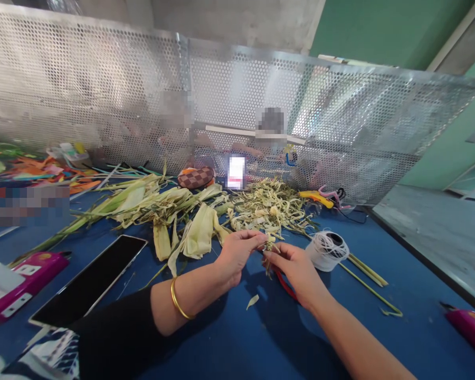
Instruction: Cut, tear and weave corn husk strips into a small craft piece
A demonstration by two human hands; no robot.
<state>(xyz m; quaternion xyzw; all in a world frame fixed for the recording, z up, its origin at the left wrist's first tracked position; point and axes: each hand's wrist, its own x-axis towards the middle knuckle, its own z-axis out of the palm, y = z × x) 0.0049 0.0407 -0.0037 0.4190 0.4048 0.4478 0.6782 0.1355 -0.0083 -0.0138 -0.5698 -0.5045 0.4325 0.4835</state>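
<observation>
Between my two hands is a small bundle of dried corn husk strips (269, 247), pale at the top and darker below. My left hand (241, 253), with a gold bangle on the wrist, pinches the bundle's upper end between thumb and fingertips. Lower on the same bundle, the fingers of my right hand (295, 266) are closed. A red curved handle (285, 286) shows under my right hand; I cannot tell whether the hand grips it, and the rest is hidden. Just beyond my hands lies a heap of shredded husk (275, 203). A loose husk scrap (253, 301) rests on the table below them.
Whole corn husks (200, 232) spread at left. A spool of white string (328, 250) stands right, beside thin stalks (368, 269). A phone (91, 279) and a magenta power strip (27, 279) lie left. A perforated metal screen (142, 95) borders the back, people behind it.
</observation>
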